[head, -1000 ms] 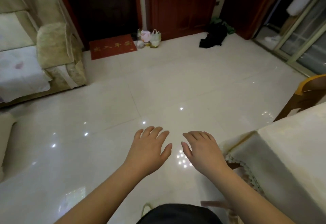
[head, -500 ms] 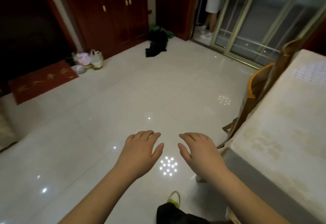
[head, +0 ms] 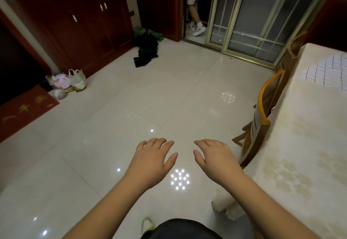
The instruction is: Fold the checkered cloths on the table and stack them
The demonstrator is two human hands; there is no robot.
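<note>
Checkered cloth (head: 327, 73): one white piece with a dark grid lies flat at the right edge of the frame, on the far part of the worktop (head: 300, 154), which carries a cream patterned cover. Only part of the cloth is in view; you cannot tell from here whether it is folded.

Your left hand (head: 152, 161) is at lower centre of the frame, palm down, fingers relaxed and slightly spread, holding nothing. Your right hand (head: 216, 158) is just beside it to the right, in the same posture, fingers loosely bent and empty. Both hands hang over the glossy tiled floor (head: 131, 126), well apart from the cloth and not touching the worktop.

A wooden chair (head: 261, 118) with a yellow rim stands against the worktop's left side, at centre right. Dark red cabinets (head: 84, 32) fill the upper left, with plastic bags (head: 73, 80) and a red doormat (head: 24, 109) below them at the left edge. A black heap of fabric (head: 146, 52) lies on the floor at upper centre. Sliding glass doors (head: 262, 13) occupy the upper right, and another person's legs (head: 195, 13) show in the doorway beside them.
</note>
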